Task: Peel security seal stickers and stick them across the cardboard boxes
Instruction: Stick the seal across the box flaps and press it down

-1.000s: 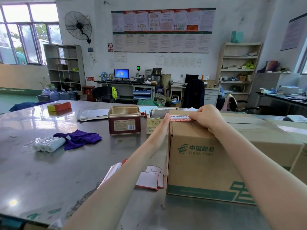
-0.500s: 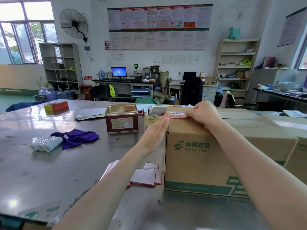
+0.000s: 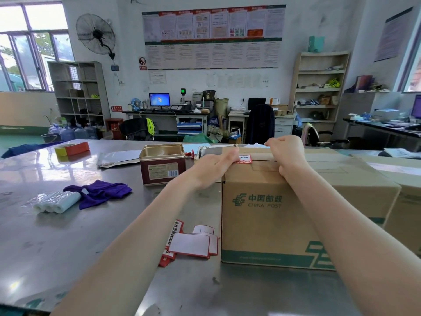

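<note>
Head view: seal sticker (image 3: 245, 159) sat on the cardboard box (image 3: 268, 208) top front edge — left hand (image 3: 213, 166) fingers flat, touching it; right hand (image 3: 287, 151) curled on the box top beside it, gripping nothing visible. Peeled backings (image 3: 191, 244) lay on the steel table (image 3: 57, 242) by the box — office shelves behind

You are standing in a postal or parcel-handling workroom, part office and part packing floor. Your steel worktop (image 3: 68, 236) carries a cardboard box (image 3: 268, 215) printed with a green China Post mark, with more cartons at its right edge. Along the back wall you have desks with a lit computer monitor (image 3: 159, 100), a counter scale (image 3: 181, 107) and office chairs. A long notice board (image 3: 214, 37) of printed sheets hangs above them, beside a wall fan (image 3: 95, 34). Open shelving (image 3: 78, 94) stands at the left, water jugs (image 3: 73, 133) sit on the floor below it, and a wooden shelf unit (image 3: 319, 87) stands at the right.
</note>
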Demonstrator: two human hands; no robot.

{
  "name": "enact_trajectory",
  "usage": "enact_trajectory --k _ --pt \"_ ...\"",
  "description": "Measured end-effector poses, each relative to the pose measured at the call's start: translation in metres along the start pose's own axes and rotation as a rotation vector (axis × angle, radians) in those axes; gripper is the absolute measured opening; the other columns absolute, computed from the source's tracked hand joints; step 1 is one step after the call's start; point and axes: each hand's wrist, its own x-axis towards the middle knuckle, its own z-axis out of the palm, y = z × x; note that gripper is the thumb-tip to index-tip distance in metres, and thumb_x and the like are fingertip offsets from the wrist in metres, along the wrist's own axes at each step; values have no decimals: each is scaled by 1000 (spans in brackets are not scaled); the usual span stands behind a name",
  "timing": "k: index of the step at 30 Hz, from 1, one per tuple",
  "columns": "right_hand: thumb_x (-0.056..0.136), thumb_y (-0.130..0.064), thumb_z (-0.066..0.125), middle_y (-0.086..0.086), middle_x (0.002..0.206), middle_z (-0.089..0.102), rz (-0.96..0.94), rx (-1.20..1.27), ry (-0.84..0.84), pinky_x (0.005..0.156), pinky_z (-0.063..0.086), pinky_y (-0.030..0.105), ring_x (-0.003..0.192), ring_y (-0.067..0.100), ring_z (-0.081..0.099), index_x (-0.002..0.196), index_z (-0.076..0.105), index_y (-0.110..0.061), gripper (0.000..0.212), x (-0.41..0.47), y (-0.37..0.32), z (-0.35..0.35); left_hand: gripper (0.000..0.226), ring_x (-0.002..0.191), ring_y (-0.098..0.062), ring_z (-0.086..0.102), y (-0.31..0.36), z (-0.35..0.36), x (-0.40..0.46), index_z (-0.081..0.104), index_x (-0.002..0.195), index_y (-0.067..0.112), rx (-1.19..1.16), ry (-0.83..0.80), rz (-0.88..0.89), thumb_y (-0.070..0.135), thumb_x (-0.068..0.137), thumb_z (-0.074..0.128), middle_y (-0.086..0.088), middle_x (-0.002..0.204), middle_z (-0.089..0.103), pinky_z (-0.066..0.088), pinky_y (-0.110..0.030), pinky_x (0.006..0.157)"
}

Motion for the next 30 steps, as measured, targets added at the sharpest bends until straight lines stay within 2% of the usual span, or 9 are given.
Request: enact_trajectory --k 2,5,11,13,16,21,23,26,30 --pt "86 -6 52 -8 30 20 25 37 2 51 29 26 44 18 19 45 27 -14 49 -1 -1 -1 79 141 -20 26 9 -3 8 35 142 39 51 -78 -70 79 80 5 3 153 32 14 -40 116" --pt "85 -7 52 -11 23 12 46 82 27 49 25 26 43 15 15 46 26 -16 48 -3 -3 -3 72 142 -20 21 26 -3 14 25 144 43 118 -164 -111 76 83 6 6 155 26 11 -42 117" --pt "83 -8 49 5 54 35 -2 118 33 56 29 29 51 14 27 80 67 7 24 -1 1 -3 64 143 -15 19 34 1 15 29 145 33 248 -203 8 64 92 10 9 155 25 11 -35 114" --pt "84 -9 49 5 54 40 -5 123 21 61 32 30 57 16 32 81 68 7 24 1 2 -2 69 141 -11 24 31 4 13 38 141 37 141 -209 9 71 88 12 13 151 31 13 -32 111" --pt "83 -9 52 -5 36 28 -18 74 15 61 31 30 50 16 25 51 43 -11 34 2 4 -1 67 124 3 36 33 5 1 56 130 28 -123 -191 22 63 93 13 23 130 48 15 -19 101" --pt "89 -12 49 5 87 67 -271 -191 -234 74 49 33 76 22 55 87 71 -8 22 -6 1 5 69 101 -21 68 6 -1 -12 75 91 10 -729 159 72 47 100 17 -6 101 74 36 -35 106" --pt "90 -8 42 2 106 68 -423 -366 -362 84 49 31 91 20 61 103 70 -14 31 -11 -1 7 59 112 -16 61 -7 1 -13 67 112 11 -716 315 6 41 102 17 1 116 66 32 -39 111" --pt "91 -4 38 4 122 63 -516 -586 -453 95 42 28 111 20 56 119 63 -14 38 -12 -4 10 60 134 -8 34 -11 10 -21 38 141 17 -511 185 -10 50 99 12 10 143 40 20 -35 116" --pt "89 -1 36 8 120 63 -558 -791 -484 96 46 36 110 25 56 115 65 -14 41 -15 -7 15 51 122 0 28 -1 22 -31 32 143 32 -523 94 -51 51 99 14 17 134 37 16 -22 101"
